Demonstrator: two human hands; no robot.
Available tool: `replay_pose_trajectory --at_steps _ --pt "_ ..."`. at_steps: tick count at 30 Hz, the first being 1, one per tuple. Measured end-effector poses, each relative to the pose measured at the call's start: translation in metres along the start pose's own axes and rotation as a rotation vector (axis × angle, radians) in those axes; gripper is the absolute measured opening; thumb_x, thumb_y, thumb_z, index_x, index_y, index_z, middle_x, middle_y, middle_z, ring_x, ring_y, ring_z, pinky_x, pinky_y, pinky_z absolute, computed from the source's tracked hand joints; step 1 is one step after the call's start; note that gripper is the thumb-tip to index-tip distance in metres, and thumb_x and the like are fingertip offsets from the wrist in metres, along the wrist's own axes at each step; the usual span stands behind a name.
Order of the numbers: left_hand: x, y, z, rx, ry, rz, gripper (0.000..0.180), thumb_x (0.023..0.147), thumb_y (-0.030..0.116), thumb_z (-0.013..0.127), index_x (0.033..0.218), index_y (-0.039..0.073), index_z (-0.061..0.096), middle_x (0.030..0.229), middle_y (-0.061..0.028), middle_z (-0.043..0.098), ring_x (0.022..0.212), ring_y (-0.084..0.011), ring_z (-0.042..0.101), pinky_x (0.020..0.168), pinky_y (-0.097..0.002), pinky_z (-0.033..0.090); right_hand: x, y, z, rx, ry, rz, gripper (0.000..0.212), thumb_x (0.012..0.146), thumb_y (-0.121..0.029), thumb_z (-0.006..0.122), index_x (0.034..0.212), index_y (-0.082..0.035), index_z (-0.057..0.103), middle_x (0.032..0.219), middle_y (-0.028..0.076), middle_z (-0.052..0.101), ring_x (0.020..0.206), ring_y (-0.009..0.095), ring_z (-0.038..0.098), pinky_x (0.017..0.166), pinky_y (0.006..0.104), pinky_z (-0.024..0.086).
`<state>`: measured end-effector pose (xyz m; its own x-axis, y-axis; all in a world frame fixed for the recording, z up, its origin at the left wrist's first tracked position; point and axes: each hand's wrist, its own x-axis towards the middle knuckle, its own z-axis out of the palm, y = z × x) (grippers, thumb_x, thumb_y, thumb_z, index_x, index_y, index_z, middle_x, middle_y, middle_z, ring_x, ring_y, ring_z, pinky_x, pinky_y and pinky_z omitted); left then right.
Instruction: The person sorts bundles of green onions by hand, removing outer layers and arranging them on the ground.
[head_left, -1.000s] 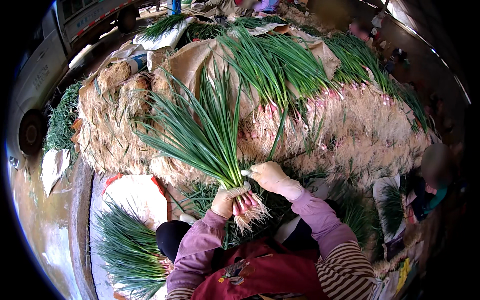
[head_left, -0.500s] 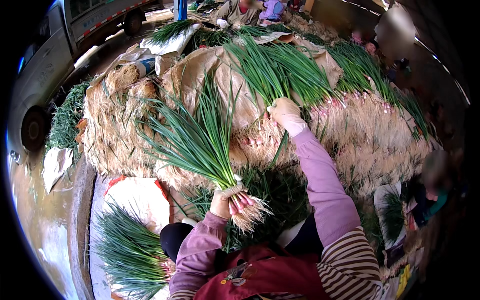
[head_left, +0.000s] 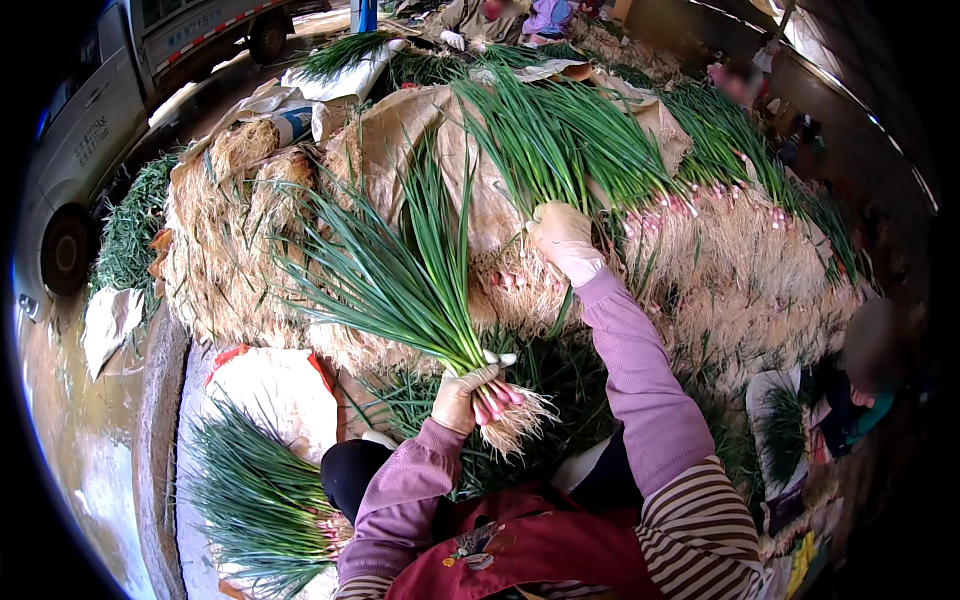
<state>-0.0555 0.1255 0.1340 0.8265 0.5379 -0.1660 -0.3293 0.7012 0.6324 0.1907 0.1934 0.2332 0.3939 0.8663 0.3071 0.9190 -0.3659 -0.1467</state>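
My left hand [head_left: 456, 400], in a pale glove, is closed round the lower stalks of a bunch of spring onions [head_left: 415, 290]. Its long green leaves fan away from me, and its pink bulbs and stringy roots stick out below the fist. My gloved right hand [head_left: 565, 240] reaches to the heap. Its fingers are curled on the bulb end of spring onions [head_left: 550, 150] that lie in a row along the top; the glove hides how many stalks are in its grip.
A big root-covered heap [head_left: 740, 260] spans the space before me, partly under brown sheeting [head_left: 400, 130]. Another spring onion bunch [head_left: 260, 490] lies on a white sack [head_left: 280, 390] at my left. A truck [head_left: 100, 120] stands far left. Other people sit beyond the heap and at the right.
My left hand has moved slightly right and away from me with its bunch. My right hand has shifted a little to the left, still at the row of onions.
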Motion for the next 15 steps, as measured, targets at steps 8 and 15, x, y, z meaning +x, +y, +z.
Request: replay_pose_trajectory --at_steps 8,15 --pt "0.001 -0.007 -0.008 0.017 -0.009 0.029 0.028 0.085 0.014 0.055 0.107 -0.002 0.053 0.076 -0.0246 0.062 0.050 -0.0215 0.059 0.040 -0.0233 0.042 -0.129 -0.035 0.032 1.096 -0.479 0.012 0.009 0.076 -0.003 0.066 0.071 0.002 0.061 0.064 0.005 0.058 0.059 0.011 0.054 0.055 0.0293 0.043" --pt "-0.011 0.003 -0.001 0.019 0.047 0.058 0.025 0.080 0.017 0.061 0.094 -0.002 0.052 0.077 -0.0204 0.062 0.058 -0.0275 0.065 0.043 -0.0255 0.049 -0.136 -0.027 0.052 0.649 0.410 -0.167 0.013 0.080 -0.005 0.061 0.071 0.001 0.054 0.065 0.011 0.048 0.061 0.026 0.049 0.057 0.0340 0.039"
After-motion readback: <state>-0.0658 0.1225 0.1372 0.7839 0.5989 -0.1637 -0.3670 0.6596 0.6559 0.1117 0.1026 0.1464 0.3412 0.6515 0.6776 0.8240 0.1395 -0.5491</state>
